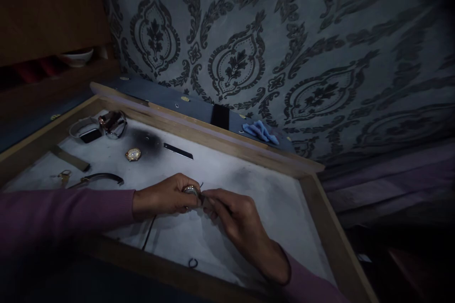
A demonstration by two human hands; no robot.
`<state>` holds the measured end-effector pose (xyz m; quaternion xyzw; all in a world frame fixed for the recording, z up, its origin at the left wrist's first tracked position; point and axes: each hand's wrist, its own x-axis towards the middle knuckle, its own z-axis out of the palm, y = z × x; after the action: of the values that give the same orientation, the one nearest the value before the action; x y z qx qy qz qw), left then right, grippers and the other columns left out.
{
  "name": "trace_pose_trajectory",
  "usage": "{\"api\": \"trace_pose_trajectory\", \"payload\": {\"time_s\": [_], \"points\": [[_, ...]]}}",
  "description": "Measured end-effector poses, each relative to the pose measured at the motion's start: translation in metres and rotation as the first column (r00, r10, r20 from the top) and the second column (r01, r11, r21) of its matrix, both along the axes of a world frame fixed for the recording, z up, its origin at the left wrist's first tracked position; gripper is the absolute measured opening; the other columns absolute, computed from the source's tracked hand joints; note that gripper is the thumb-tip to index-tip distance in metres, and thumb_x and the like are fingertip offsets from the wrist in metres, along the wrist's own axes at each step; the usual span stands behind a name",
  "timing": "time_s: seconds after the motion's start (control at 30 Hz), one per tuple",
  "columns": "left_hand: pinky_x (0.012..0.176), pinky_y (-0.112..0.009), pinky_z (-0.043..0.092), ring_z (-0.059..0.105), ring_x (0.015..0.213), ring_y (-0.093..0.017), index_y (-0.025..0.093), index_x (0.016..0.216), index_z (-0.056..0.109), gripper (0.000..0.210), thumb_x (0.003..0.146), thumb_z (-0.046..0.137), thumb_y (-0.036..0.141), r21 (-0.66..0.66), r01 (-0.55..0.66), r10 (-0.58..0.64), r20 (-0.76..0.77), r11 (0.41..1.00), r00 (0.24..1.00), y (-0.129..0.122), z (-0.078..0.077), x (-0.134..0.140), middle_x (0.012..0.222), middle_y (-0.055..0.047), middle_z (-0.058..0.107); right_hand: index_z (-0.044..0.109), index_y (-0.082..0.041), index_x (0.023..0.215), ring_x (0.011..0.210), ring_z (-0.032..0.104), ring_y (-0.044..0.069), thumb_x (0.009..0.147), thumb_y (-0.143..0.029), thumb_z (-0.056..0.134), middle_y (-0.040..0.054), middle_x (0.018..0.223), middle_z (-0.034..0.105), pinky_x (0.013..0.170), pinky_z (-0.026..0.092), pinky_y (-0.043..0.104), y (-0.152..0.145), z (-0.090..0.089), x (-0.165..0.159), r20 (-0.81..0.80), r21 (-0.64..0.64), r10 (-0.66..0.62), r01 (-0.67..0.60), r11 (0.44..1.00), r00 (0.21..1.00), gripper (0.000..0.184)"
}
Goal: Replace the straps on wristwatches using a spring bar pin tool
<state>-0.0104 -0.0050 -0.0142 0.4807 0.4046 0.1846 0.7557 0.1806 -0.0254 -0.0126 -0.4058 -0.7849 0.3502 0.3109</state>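
Over the middle of a white-lined wooden tray, my left hand (170, 195) is closed on a round metal watch case (191, 191), gripping it between thumb and fingers. My right hand (238, 218) meets it from the right, with its fingertips pinched on a small dark flat piece (205, 200) at the case's edge. What that piece is I cannot make out. Beyond my hands lies a black blade (178, 151). A gold watch face (133, 154) without a strap rests to its left. Below my left wrist a thin dark rod (149, 233) lies on the lining.
The wooden tray's raised rim (209, 128) surrounds the work. Watches (113, 124), an olive strap (70, 157), a curved black strap (103, 177) and small gold parts (64, 177) occupy its left side. A dark ring (193, 262) is near the front. Behind lie a blue cloth (260, 131) and patterned fabric (236, 64).
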Motion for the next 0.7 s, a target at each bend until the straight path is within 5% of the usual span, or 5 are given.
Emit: {"api": "trace_pose_trajectory", "payload": {"time_s": [0.27, 0.7], "points": [[0.043, -0.021, 0.018, 0.028, 0.043, -0.005, 0.017, 0.067, 0.053, 0.015, 0.071, 0.062, 0.029, 0.025, 0.002, -0.002, 0.001, 1.0, 1.0, 0.0001, -0.002, -0.0001, 0.049, 0.01, 0.038, 0.072, -0.017, 0.093, 0.054, 0.062, 0.012, 0.091, -0.016, 0.047, 0.0014, 0.064, 0.067, 0.052, 0.051, 0.02, -0.0008, 0.0008, -0.0031, -0.047, -0.079, -0.019, 0.016, 0.997, 0.999, 0.025], [0.041, -0.021, 0.018, 0.028, 0.041, -0.005, 0.018, 0.066, 0.051, 0.014, 0.071, 0.06, 0.027, 0.029, 0.022, -0.023, 0.014, 0.999, 1.0, 0.0003, -0.0032, -0.0015, 0.049, 0.01, 0.037, 0.069, -0.017, 0.092, 0.053, 0.061, 0.012, 0.091, -0.013, 0.045, 0.0011, 0.063, 0.065, 0.053, 0.049, 0.021, -0.0023, 0.0013, -0.003, 0.019, 0.064, 0.013, -0.014, 0.998, 1.0, 0.024]]}}
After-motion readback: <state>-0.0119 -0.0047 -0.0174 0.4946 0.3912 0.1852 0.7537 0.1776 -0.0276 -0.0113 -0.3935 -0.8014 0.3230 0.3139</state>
